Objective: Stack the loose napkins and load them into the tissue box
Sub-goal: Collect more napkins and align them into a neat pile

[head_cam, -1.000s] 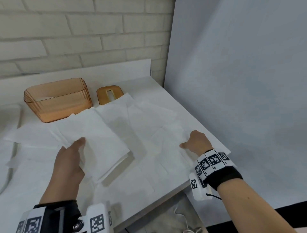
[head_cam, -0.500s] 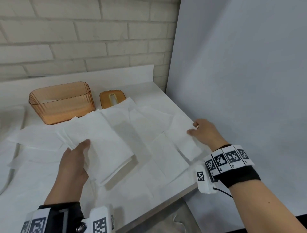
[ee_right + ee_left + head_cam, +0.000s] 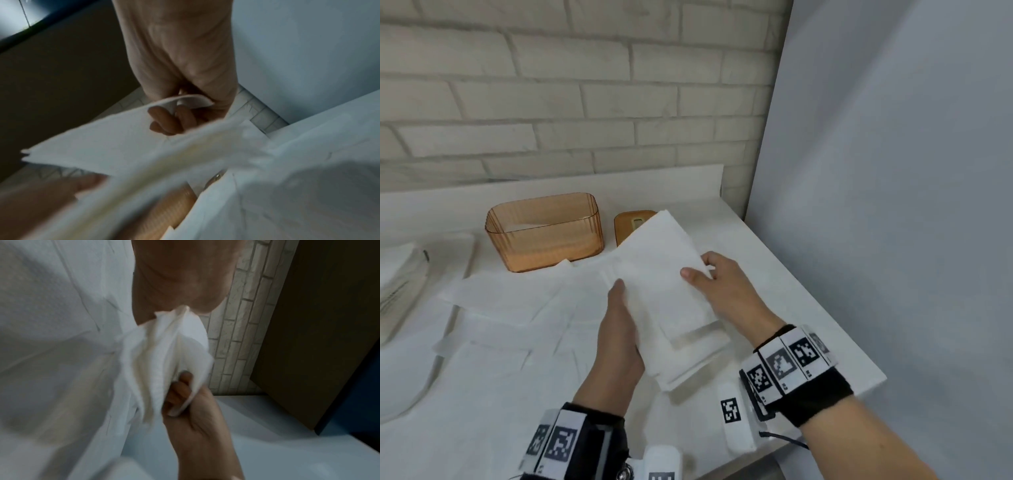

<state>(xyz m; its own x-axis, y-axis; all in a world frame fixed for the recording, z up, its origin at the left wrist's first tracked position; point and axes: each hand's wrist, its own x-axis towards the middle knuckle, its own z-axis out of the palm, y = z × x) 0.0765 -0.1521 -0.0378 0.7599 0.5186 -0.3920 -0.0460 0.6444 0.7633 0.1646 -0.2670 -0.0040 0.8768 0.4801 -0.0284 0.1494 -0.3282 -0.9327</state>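
A stack of white napkins (image 3: 667, 294) is held above the counter between both hands. My left hand (image 3: 619, 329) grips its left edge, thumb on top. My right hand (image 3: 719, 291) pinches the top napkin at its right edge, thumb on top and fingers beneath, as the right wrist view shows (image 3: 170, 123). In the left wrist view the stack (image 3: 164, 363) fans out between both hands. Several loose napkins (image 3: 517, 308) lie spread on the counter to the left. The amber ribbed tissue box (image 3: 544, 233) stands open at the back, its lid (image 3: 630, 222) lying beside it, partly hidden by the stack.
The white counter (image 3: 808, 325) ends at a grey wall on the right and a brick wall behind. Its front right corner is near my right wrist. A clear plastic packet (image 3: 400, 284) lies at the far left.
My right hand picked a napkin from the right of the counter and brought it left onto the stack. My left hand moved the stack right to meet it.
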